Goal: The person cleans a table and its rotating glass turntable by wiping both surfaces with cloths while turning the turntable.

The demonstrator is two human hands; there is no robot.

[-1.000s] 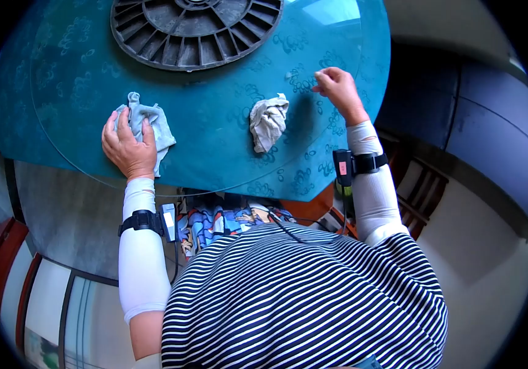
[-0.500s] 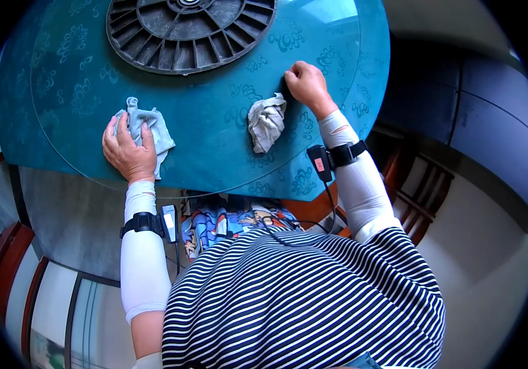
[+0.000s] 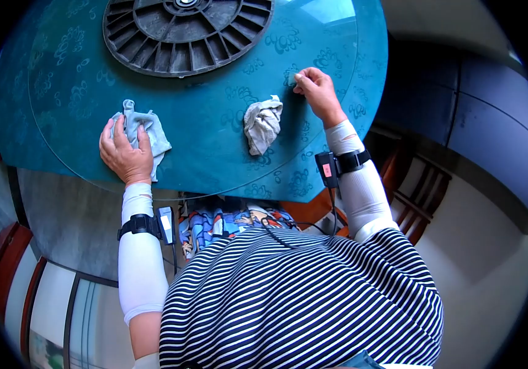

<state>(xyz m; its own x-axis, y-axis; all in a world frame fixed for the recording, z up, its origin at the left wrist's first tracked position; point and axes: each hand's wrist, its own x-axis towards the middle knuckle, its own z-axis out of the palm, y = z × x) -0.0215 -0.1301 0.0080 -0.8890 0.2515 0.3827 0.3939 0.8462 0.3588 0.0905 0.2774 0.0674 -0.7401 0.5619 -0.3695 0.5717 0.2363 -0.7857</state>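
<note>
Ribbed black disc [image 3: 187, 40]: far rim cut off by the top edge.
Teal table [image 3: 196, 135]: far side cut off there too.
Cloth under the left hand [image 3: 127, 154]: partly covered by palm and fingers; grip unclear.
Right hand [image 3: 320, 93]: anything between thumb and finger too small to tell.
Red label [image 3: 327, 170]: print unreadable.
Wooden chair [image 3: 416, 187]: partly hidden by the right arm.

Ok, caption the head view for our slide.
Left hand on a pale blue cloth, right hand near a crumpled grey rag.
</note>
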